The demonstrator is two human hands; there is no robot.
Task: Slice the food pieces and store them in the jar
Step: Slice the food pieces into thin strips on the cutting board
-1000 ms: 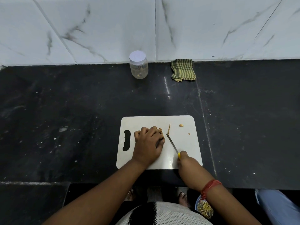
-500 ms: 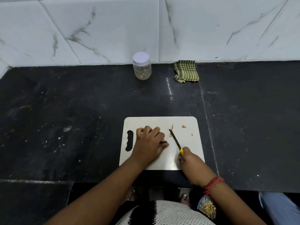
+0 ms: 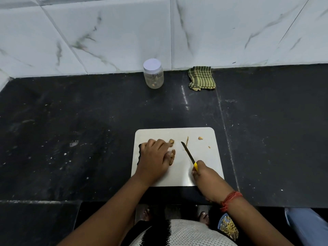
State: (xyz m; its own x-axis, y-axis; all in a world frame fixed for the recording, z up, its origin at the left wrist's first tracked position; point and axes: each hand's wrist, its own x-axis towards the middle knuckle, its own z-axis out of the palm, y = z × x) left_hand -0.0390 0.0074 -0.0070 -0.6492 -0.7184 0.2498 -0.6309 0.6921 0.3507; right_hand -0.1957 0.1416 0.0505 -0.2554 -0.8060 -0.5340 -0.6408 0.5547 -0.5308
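A white cutting board [image 3: 204,157] lies on the black counter. My left hand [image 3: 154,157] rests on its left part, fingers curled on a brown food piece [image 3: 171,157]; a second piece [image 3: 171,141] lies just beyond the fingertips. My right hand [image 3: 204,173] grips the yellow handle of a small knife [image 3: 187,152], whose blade points up-left, apart from the food. A thin sliver [image 3: 187,139] and small crumbs [image 3: 200,138] lie on the board's far right. The clear jar [image 3: 153,75] with a white lid on stands by the wall.
A green striped cloth [image 3: 201,78] lies against the marble wall, right of the jar. The counter's front edge runs just below the board. A small bowl of yellowish strips [image 3: 228,227] shows below the counter edge near my right forearm.
My left hand has slid left on the board, uncovering the food pieces. The knife has drawn back to the right, away from them.
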